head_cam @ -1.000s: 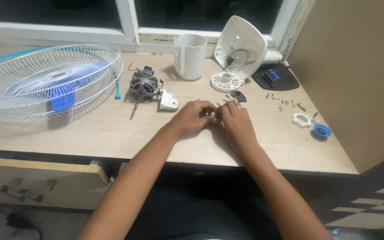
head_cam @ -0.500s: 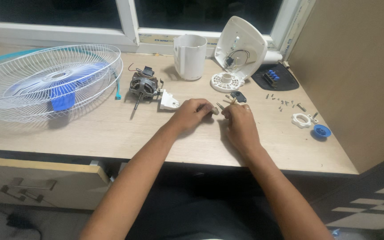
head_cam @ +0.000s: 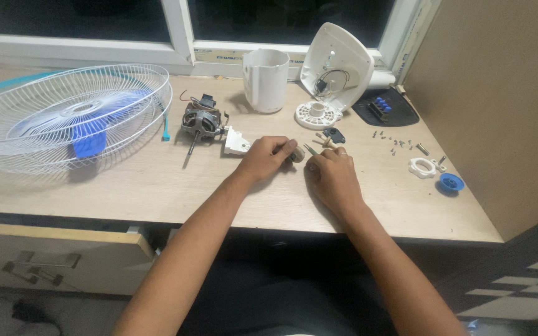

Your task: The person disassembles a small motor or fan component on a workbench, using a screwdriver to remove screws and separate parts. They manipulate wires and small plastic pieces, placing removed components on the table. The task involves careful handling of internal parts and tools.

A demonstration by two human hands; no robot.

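A small round pale part (head_cam: 297, 154) sits pinched at the fingertips of the left hand (head_cam: 268, 158), low over the bench (head_cam: 157, 186) near its middle, just in front of the white bracket (head_cam: 236, 142) on the end of the fan motor (head_cam: 200, 120). The right hand (head_cam: 332, 177) is closed around a thin metal tool (head_cam: 310, 149), its tip pointed at the part; what the tip does there is too small to tell. Both hands rest their heels on the wood, which looks like the right way to steady such fine work: keep the part low, the wrists planted, and the tool square to it so that it cannot skid off.

Just beyond the hands lie a small dark piece (head_cam: 334, 134) and a couple of pale pegs. Behind them stand a white cylindrical cover (head_cam: 266, 79) and a white rear housing (head_cam: 336, 68) with wires inside, propped against the window frame. To the right are scattered screws (head_cam: 400, 143), a white ring nut (head_cam: 421, 167), a blue cap (head_cam: 451, 183) and a black switch panel with blue buttons (head_cam: 384, 107). Far left, the white wire guard (head_cam: 63, 115) holds the blue blade (head_cam: 88, 140).
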